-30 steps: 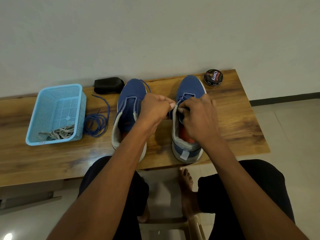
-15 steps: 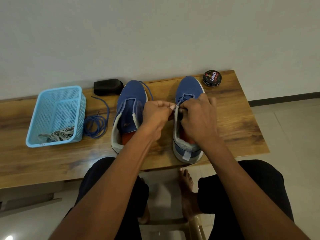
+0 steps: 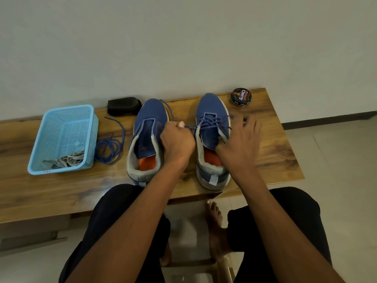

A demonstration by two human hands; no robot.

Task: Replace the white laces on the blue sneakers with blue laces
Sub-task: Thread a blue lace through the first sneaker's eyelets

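Observation:
Two blue sneakers stand side by side on the wooden bench (image 3: 275,152), toes away from me. The left sneaker (image 3: 152,113) has no lace in its eyelets. The right sneaker (image 3: 212,105) has a blue lace (image 3: 210,120) crossed through its upper eyelets. My left hand (image 3: 177,139) is a fist between the shoes, gripping a strand of that lace pulled taut to the left; its loose tail trails over the left sneaker's toe. My right hand (image 3: 238,144) lies over the right sneaker's right side, its fingers blurred near another strand. A second blue lace (image 3: 109,149) lies coiled on the bench.
A light blue plastic basket (image 3: 61,117) at the left holds the white laces (image 3: 65,161). A black brush-like block (image 3: 124,106) sits behind the left sneaker. A round shoe polish tin (image 3: 241,97) sits at the back right. My knees and bare feet are below the bench's edge.
Both hands were pinched together at the right sneaker's left eyelets. Now my left hand has drawn the lace out to the left, and my right hand has swung to the shoe's right side.

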